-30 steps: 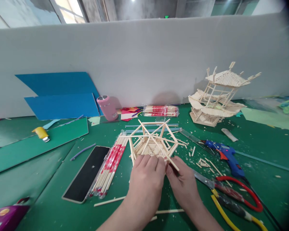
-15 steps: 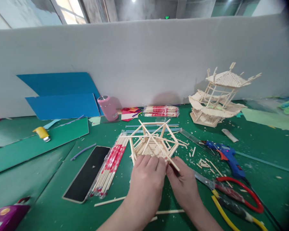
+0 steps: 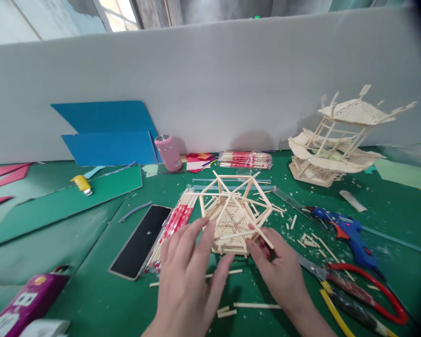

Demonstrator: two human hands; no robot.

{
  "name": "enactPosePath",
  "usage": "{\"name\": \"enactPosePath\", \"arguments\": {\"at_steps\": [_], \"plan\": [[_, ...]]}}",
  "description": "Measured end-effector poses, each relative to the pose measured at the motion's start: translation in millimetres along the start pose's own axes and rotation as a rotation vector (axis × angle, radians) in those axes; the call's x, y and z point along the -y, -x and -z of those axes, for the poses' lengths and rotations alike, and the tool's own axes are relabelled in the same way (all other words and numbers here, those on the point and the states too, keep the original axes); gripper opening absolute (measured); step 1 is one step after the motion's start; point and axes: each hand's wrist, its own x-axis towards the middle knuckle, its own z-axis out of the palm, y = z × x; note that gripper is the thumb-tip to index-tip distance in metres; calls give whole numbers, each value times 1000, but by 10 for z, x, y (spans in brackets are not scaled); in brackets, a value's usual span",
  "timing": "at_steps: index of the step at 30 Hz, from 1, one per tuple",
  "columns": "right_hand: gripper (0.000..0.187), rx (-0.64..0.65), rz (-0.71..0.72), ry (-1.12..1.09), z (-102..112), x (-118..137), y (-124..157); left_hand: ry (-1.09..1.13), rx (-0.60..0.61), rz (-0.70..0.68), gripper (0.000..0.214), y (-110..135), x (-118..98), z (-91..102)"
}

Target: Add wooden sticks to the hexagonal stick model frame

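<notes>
A six-sided frame of thin wooden sticks (image 3: 231,220) stands on the green table, its floor laid in rings of sticks and its top crossed by sticks like spokes. My left hand (image 3: 191,267) is at its front left corner, thumb and fingers spread apart, with nothing visible between them. At the front right corner, my right hand (image 3: 279,262) pinches the frame where a roof stick juts out; its fingertips are partly hidden. Several loose sticks (image 3: 256,305) lie in front of the frame. A bag of red-marked sticks (image 3: 178,217) is left of it, partly behind my left hand.
A blue hot glue gun (image 3: 351,234), red-handled scissors (image 3: 368,290) and yellow-handled pliers (image 3: 337,311) lie at right. A stick pagoda (image 3: 337,145) stands behind them. To the left are a phone (image 3: 140,243), a yellow cutter (image 3: 81,184) and a purple box (image 3: 30,299); a pink bottle (image 3: 169,153) stands behind.
My left hand has let go of the frame's front edge and drawn back left, fingers spreading. My right hand stays at the front right corner. The whole view has shifted slightly.
</notes>
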Motion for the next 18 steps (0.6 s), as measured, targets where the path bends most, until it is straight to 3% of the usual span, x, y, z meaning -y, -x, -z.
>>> {"name": "enactPosePath", "arguments": {"at_steps": [5,10,18], "plan": [[30,-6,-26,-4,16,33,21,152,-5,222,29,208,141,-36],[24,-37,-10,-24,-6,42,0,199,-98,206,15,211,119,-112],[28,-82,-65,-65,-2,25,15,239,-70,243,22,229,93,-84]]}}
